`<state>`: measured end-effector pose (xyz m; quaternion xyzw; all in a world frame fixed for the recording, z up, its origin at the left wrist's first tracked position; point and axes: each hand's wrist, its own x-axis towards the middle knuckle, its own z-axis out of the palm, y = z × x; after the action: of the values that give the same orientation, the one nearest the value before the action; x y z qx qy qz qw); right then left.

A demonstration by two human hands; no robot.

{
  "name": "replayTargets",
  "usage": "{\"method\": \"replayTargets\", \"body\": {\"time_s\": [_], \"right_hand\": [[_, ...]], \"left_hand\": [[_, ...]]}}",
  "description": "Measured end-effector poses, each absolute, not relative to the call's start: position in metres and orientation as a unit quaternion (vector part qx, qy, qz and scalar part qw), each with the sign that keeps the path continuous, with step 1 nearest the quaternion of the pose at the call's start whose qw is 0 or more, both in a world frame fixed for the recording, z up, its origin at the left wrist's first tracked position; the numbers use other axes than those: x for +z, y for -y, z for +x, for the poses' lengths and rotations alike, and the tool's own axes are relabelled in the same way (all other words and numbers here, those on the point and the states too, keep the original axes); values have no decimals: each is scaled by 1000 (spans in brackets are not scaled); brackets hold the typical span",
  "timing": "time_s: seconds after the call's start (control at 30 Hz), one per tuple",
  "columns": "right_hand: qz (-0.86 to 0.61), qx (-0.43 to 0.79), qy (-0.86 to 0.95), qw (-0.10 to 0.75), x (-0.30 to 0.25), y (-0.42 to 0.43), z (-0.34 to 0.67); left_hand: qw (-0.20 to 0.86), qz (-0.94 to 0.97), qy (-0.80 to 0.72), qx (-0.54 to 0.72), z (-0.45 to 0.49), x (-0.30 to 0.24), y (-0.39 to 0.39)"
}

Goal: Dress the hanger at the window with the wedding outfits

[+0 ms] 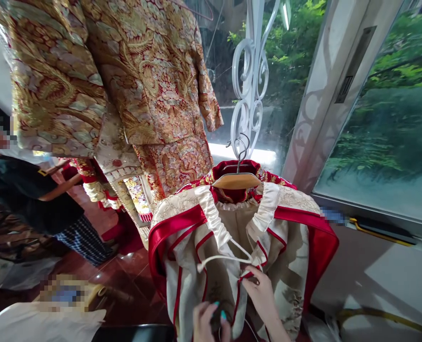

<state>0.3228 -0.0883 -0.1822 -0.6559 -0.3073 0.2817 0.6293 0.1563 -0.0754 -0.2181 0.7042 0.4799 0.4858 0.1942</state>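
A cream robe [214, 280] with red piping and a gathered white collar [211, 213] hangs in front of me on a wooden hanger [236, 181]. My right hand [259, 287] is closed on the robe's red-piped front edge, just below the collar ties. One white tie cord [225, 258] sticks out to the left above that hand. Lower down, my left hand [209, 323], with teal nails, is in front of the robe, fingers curved and apart. It is slightly blurred, and the dark patch between its fingers is unclear.
Gold-and-red embroidered jackets [154, 71] hang at the upper left. The hanger hooks onto a white scrolled metal stand [244, 95] by the window [385, 142]. A person in a dark shirt [29, 185] stands at the left. A white cloth [43, 323] lies at the lower left.
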Motion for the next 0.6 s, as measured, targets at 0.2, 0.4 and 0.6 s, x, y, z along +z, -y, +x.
{"method": "replayTargets", "body": {"time_s": [0.2,0.4,0.6], "right_hand": [[-624,312,353,624,-176,96,318],[-663,241,365,608,-182,101,325],[-689,95,409,592,-168,106,319]], "left_hand": [[356,768,-449,286,210,-195,59],[366,768,-430,303,208,-200,55],[406,739,-411,348,208,-194,59]]}}
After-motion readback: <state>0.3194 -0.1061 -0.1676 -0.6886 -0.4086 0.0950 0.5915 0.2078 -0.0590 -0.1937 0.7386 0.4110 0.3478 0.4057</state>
